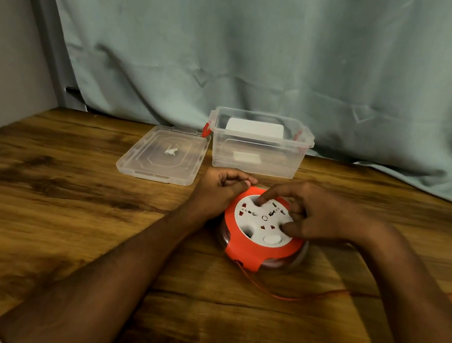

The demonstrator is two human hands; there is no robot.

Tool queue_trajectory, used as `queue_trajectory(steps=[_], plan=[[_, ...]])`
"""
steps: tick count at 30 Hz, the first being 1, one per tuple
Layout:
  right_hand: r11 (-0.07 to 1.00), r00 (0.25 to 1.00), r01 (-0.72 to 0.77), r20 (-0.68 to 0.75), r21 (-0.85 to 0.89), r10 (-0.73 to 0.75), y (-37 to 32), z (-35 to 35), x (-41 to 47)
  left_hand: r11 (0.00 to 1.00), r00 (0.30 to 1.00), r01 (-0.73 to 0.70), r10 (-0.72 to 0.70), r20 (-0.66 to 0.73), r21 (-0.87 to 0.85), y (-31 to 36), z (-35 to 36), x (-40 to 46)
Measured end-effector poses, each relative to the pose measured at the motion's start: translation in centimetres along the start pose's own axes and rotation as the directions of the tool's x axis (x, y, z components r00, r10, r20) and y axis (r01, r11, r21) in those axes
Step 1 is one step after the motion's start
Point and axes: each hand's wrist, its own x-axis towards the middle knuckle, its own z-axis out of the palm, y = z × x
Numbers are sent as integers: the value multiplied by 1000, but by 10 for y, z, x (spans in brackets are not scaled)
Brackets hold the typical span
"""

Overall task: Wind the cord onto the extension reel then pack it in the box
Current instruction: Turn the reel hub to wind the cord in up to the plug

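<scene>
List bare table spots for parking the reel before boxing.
Free: tabletop left of the lid; the near strip between the forearms; tabletop right of the box, up to the curtain. Crowded: between lid, box and reel, where left hand and right hand sit; the cord crosses front-right of the reel.

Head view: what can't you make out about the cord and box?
All head view.
- Thin orange cord: far end hidden under the right forearm, plug unseen.
- Wound turns inside the round orange-and-white extension reel: hidden by its casing.
- White item in the clear plastic box: blurred through the wall.
- Left hand: grip on rim unclear.
</scene>
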Motion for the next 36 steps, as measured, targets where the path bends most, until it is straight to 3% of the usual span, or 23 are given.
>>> queue_trajectory(steps=[13,18,22,28,36], plan=[[999,1000,-21,9,37,21,-3,-5,-4,1000,1000,6,-6,12,4,-1,1,0],[989,994,-97,-59,-112,91,-6,-2,-2,999,999,25,-27,-30,-38,-1,1,0],[973,988,-65,-149,-222,32,-10,3,0,988,989,121,-129,-72,-99,6,-3,1],[954,983,-84,-184,-287,31,-9,6,4,959,980,198,-198,-19,204,4,-4,-1],[926,934,-134,-357,-352,0,-18,23,9,968,983,179,-170,-66,174,1,-3,-3]])
